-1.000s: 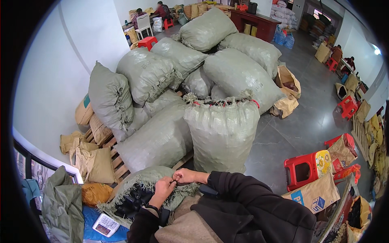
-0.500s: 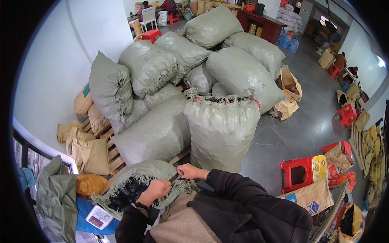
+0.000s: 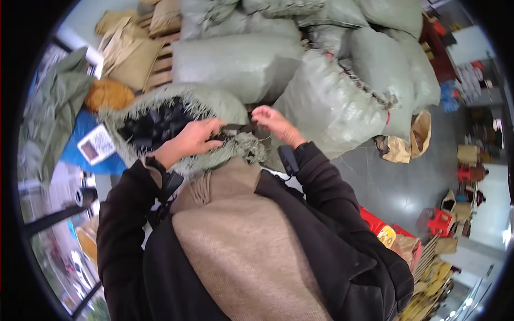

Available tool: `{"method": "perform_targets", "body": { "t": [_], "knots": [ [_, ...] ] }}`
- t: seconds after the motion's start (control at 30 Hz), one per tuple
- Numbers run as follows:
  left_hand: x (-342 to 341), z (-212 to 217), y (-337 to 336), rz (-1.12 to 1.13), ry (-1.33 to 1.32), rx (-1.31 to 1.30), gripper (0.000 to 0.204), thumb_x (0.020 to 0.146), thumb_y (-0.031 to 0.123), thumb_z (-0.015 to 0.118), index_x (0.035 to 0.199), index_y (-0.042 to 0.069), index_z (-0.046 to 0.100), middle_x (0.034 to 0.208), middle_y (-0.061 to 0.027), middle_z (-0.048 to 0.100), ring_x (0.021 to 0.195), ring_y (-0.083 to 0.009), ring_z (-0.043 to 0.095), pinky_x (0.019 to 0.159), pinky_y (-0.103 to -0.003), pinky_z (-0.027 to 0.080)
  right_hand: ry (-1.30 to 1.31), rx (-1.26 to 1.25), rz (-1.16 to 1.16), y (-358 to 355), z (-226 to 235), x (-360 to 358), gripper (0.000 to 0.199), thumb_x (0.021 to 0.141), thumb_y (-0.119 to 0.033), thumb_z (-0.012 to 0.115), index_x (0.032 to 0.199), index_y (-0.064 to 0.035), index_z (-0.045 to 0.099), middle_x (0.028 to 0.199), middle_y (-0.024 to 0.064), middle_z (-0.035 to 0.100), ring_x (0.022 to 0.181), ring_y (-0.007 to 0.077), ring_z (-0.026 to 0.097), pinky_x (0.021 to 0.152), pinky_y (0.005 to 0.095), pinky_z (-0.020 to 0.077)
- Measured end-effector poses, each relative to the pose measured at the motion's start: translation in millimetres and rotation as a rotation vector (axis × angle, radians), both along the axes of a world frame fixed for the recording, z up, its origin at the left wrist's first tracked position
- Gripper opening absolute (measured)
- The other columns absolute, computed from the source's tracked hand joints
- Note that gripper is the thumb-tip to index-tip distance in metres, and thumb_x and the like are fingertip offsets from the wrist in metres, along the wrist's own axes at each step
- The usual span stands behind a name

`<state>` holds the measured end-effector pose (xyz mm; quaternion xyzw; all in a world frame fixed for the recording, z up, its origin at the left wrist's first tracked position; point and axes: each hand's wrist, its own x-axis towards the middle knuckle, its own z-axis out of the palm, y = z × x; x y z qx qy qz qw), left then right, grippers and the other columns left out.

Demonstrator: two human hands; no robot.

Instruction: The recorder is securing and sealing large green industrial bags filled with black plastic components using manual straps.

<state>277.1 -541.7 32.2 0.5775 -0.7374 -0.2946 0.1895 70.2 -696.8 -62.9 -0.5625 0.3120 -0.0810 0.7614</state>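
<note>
A grey-green woven sack (image 3: 227,99) with a frayed mouth lies open in front of me, with black pieces (image 3: 155,123) showing inside it. My left hand (image 3: 193,140) reaches across the mouth. Its fingers close on one end of a dark strip (image 3: 238,129) at the frayed edge, and its thumb lies lower, by the fringe. On the strip's other side my right hand (image 3: 278,126) has its fingers curled in a pinch at the end. What the strip is made of, and how it joins the sack, cannot be made out.
A full pale sack (image 3: 332,101) stands to the right, its top gathered with red ties. More stuffed sacks (image 3: 235,64) are piled behind on a wooden pallet (image 3: 160,67). At left are a white printed card (image 3: 97,144), a blue bag (image 3: 80,157) and an orange bundle (image 3: 108,95).
My view has tilted down and turned, so the sacks sit higher in the picture. My left thumb has spread away from its fingers. Both hands stay by the strip at the sack's mouth.
</note>
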Motion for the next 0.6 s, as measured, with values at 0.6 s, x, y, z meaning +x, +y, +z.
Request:
{"method": "perform_targets", "body": {
  "t": [0.6],
  "knots": [
    [-8.0,-18.1,48.2,0.037,-0.178,0.162,0.028,0.063,0.020,0.064,0.080,0.004,0.047,0.074,-0.0147,0.052,0.077,-0.0318,0.051,0.062,-0.038,0.040,0.571,0.298,-0.059,24.3,-23.4,15.2,0.056,0.073,-0.058,0.047,0.100,-0.0091,0.053,0.075,-0.0003,0.055,0.067,0.0110,0.049,0.062,0.0258,0.0414]
  ]
}}
